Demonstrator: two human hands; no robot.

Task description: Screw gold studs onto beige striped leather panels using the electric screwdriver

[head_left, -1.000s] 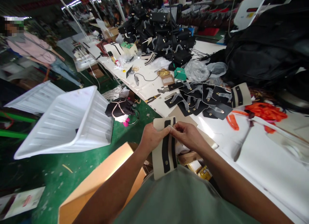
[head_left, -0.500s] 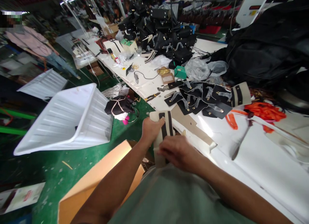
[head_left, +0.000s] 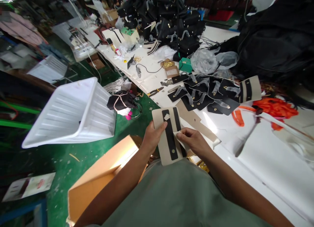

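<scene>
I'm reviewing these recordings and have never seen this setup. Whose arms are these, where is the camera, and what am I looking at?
There is no machine here: a person is working with two bare hands. The camera is worn on that person's head, looking forward and down, so the forearms enter from below.

The left hand holds a beige panel with black stripes, thumb on its front. The right hand pinches a small pale piece over the panel; whether it is attached is unclear.

On the white table ahead are flat black pieces, pliers, a green box and an orange bundle.
</scene>
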